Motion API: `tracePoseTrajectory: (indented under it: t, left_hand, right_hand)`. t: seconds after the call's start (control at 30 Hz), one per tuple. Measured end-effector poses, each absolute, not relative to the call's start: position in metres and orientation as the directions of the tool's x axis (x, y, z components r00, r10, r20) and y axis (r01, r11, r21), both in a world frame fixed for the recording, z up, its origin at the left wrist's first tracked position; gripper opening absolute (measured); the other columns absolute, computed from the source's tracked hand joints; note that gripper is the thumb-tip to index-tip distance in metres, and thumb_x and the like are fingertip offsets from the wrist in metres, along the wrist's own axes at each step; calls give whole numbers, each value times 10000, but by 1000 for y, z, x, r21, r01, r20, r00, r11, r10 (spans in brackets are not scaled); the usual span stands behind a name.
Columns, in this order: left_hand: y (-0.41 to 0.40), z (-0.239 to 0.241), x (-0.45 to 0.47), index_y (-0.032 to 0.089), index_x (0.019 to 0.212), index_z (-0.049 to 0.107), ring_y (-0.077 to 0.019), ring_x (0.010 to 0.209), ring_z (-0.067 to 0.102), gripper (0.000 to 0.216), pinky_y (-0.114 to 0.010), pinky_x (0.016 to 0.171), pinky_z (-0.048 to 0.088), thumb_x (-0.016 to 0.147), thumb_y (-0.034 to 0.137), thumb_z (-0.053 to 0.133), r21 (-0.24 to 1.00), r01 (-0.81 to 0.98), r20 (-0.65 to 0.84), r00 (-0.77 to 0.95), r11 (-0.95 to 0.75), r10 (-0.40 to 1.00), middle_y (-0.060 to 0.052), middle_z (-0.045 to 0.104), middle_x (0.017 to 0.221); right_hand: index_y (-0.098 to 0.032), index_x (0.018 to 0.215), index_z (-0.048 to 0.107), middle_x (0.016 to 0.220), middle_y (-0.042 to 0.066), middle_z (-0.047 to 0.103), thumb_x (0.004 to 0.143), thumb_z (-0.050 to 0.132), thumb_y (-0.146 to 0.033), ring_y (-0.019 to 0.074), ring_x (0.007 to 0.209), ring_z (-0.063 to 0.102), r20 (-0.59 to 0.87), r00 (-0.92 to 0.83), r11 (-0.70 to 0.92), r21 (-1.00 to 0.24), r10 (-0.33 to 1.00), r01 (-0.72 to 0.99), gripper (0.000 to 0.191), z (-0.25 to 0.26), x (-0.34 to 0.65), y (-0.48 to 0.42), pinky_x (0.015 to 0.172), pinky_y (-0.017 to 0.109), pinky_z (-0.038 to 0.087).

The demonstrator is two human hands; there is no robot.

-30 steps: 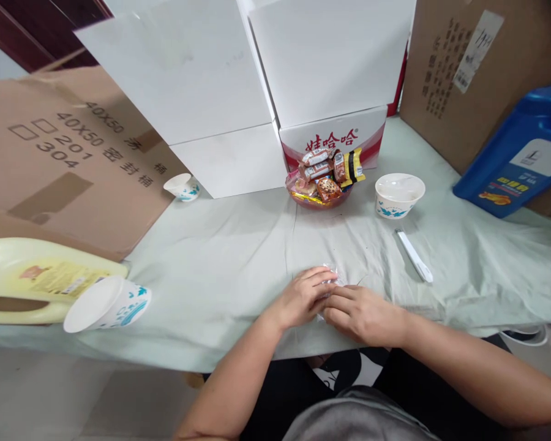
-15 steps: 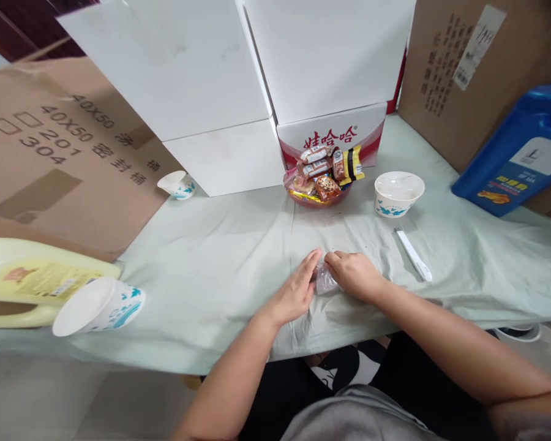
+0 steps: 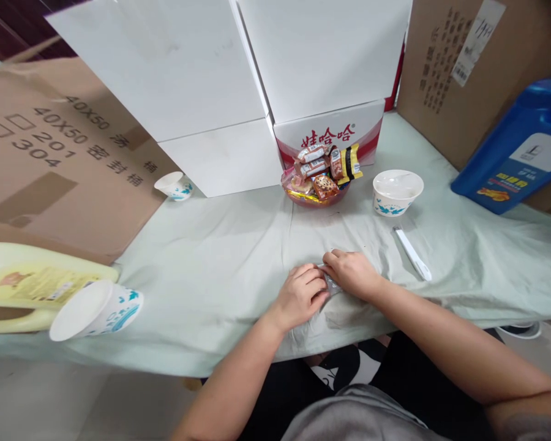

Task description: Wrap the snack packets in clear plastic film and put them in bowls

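Observation:
A small piece of clear plastic wrapping [image 3: 333,286] lies low over the cloth near the table's front edge, between my two hands. My left hand [image 3: 303,294] has its fingers curled onto the left end of it. From the other side, my right hand [image 3: 350,269] pinches the wrapping with closed fingertips. My fingers cover most of the plastic, and I cannot make out whether anything is inside. A white utility knife [image 3: 412,253] rests on the cloth to the right of my right hand.
Behind my hands stands a pink bowl [image 3: 319,201] of wrapped snacks, with a paper cup [image 3: 390,205] to its right. White boxes [image 3: 220,162] rise at the back. At left are a tipped paper cup [image 3: 114,312] and a yellow jug [image 3: 22,263]; at right, a blue bottle [image 3: 496,177].
My left hand has turned from flat, extended fingers to curled fingers over the plastic. My right hand stays almost in place, and the view has shifted slightly.

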State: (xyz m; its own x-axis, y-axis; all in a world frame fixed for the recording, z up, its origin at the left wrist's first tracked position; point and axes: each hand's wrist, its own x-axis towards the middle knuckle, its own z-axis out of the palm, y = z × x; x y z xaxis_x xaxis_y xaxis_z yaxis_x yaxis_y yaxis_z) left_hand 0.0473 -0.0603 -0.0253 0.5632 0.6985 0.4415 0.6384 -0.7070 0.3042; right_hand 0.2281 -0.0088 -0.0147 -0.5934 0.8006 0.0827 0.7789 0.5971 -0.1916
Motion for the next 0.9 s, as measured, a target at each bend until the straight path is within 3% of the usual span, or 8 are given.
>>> tracePoseTrajectory:
  t: [0.1, 0.2, 0.27, 0.37, 0.57, 0.67, 0.9]
  left_hand:
    - [-58, -25, 48, 201, 848, 648, -227, 980, 600, 29, -402, 872, 499, 841, 193, 621, 357, 657, 369, 554, -665, 746, -58, 674, 964]
    - [-57, -26, 47, 186, 930, 638, -237, 1001, 594, 110, -414, 886, 495, 821, 173, 640, 377, 657, 380, 533, -653, 756, -78, 661, 1023]
    - [-57, -27, 47, 177, 961, 629, -241, 1011, 592, 146, -421, 897, 494, 816, 168, 648, 381, 652, 385, 533, -656, 753, -86, 656, 1039]
    - [-57, -28, 46, 178, 982, 623, -243, 1032, 585, 155, -427, 908, 491, 828, 171, 640, 378, 646, 383, 543, -663, 747, -87, 651, 1065]
    - [-56, -28, 48, 181, 1032, 600, -243, 1048, 577, 233, -432, 930, 476, 807, 166, 662, 398, 657, 343, 541, -641, 768, -84, 646, 1091]
    - [-56, -29, 48, 172, 1002, 598, -247, 1050, 574, 213, -430, 924, 474, 800, 164, 665, 395, 669, 335, 534, -630, 776, -91, 644, 1095]
    - [-56, -25, 49, 200, 1079, 635, -240, 1107, 550, 230, -412, 937, 452, 854, 243, 649, 372, 680, 265, 574, -632, 774, -73, 636, 1189]
  right_hand:
    - [-176, 1017, 630, 981, 96, 705, 962, 491, -305, 208, 796, 661, 95, -528, 529, -315, 844, 788, 197, -11, 238, -4, 605, 282, 357]
    - [-197, 1039, 623, 936, 60, 719, 940, 511, -283, 185, 803, 657, 80, -413, 383, -561, 907, 734, 173, -5, 250, -3, 670, 274, 407]
    - [-193, 1041, 608, 818, 33, 709, 934, 508, -317, 168, 724, 645, 9, -378, 275, -701, 926, 658, 192, -3, 257, -7, 655, 270, 419]
    - [-174, 1091, 573, 745, 11, 683, 890, 568, -369, 151, 645, 617, -103, -449, 190, -807, 887, 559, 280, -1, 263, -14, 626, 265, 427]
    - [-211, 1317, 470, 1023, 42, 679, 716, 742, -256, 114, 644, 582, -44, -645, 348, -813, 763, 467, 661, -5, 263, -25, 633, 252, 431]
    - [-193, 1281, 513, 897, 18, 673, 740, 666, -169, 124, 653, 583, -37, -646, 393, -767, 762, 507, 563, -6, 262, -26, 634, 247, 421]
    - [-179, 1064, 632, 721, -13, 672, 772, 603, -144, 139, 646, 605, -133, -580, 309, -739, 804, 598, 296, 1, 269, -23, 628, 246, 422]
